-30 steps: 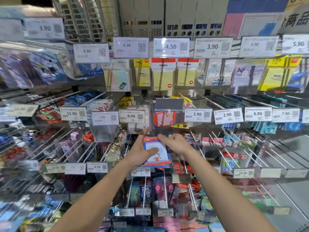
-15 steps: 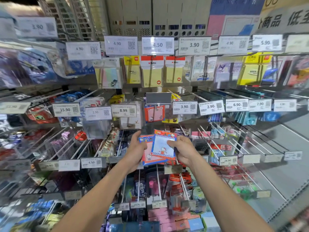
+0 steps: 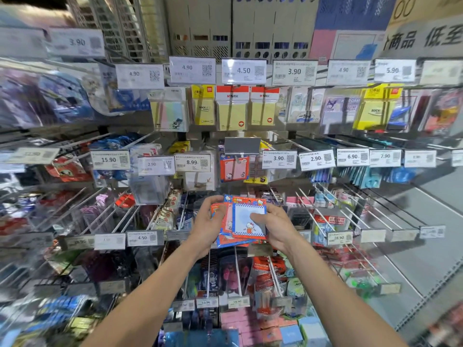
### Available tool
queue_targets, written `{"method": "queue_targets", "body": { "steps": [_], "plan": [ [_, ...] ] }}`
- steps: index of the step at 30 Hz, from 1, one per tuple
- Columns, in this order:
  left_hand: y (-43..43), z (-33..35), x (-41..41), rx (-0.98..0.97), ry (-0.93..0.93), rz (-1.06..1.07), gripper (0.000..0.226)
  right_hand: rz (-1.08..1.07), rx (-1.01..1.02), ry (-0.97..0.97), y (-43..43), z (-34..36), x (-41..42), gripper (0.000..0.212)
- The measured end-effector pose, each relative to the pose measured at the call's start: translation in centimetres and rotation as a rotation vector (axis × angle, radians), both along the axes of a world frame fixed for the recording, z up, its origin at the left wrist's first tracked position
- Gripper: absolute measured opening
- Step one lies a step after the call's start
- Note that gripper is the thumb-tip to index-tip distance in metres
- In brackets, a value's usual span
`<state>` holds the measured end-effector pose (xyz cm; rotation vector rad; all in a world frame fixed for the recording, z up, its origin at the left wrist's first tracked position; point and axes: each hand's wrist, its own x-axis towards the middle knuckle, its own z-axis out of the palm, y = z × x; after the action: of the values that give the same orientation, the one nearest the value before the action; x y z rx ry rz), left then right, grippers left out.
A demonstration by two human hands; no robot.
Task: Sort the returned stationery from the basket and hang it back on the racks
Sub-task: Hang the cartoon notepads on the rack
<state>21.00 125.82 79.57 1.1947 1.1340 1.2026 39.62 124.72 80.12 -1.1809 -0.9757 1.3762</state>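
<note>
I hold a small stack of cartoon-cat notepad packs [image 3: 246,220], red and blue bordered, in front of the middle rack. My left hand [image 3: 208,225] grips the stack's left edge, thumb on top. My right hand [image 3: 274,226] holds the right side, its thumb pressed on the front pack's blue sheet. A matching red-bordered pack [image 3: 234,169] hangs on a hook just above, under a blank grey tag holder [image 3: 241,145]. The basket is not in view.
Rows of metal hooks [image 3: 325,204] jut toward me with price tags [image 3: 279,159] at their tips. Yellow sticky-note packs [image 3: 231,108] hang on the top row. More packaged stationery fills the rows below and to both sides; bare grey backboard [image 3: 426,246] shows at the right.
The packs were fanned apart in my hands, then drawn together into one stack. My hands have shifted slightly right and lower in front of the rack.
</note>
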Motion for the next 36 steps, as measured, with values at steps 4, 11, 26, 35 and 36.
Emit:
{"method": "queue_targets", "body": {
  "steps": [4,11,26,35,36],
  "plan": [
    [-0.4,0.2,0.2,0.002,0.095,-0.041,0.024,0.006,0.047,-0.063,-0.2,0.2,-0.5,0.032],
    [-0.8,0.4,0.9,0.016,0.064,-0.084,0.028,-0.051,0.072,-0.022,-0.9,0.6,-1.7,0.035],
    [-2.1,1.2,1.0,0.039,0.087,-0.163,0.045,-0.017,0.1,-0.051,-1.6,0.4,-1.4,0.042],
    [-2.0,1.5,1.0,0.077,0.064,-0.194,0.022,-0.032,0.147,-0.052,-1.3,0.1,-1.6,0.041],
    [-1.9,1.6,1.0,0.086,0.065,-0.187,0.022,-0.029,0.152,-0.045,-1.3,0.0,-1.6,0.042]
  ]
}}
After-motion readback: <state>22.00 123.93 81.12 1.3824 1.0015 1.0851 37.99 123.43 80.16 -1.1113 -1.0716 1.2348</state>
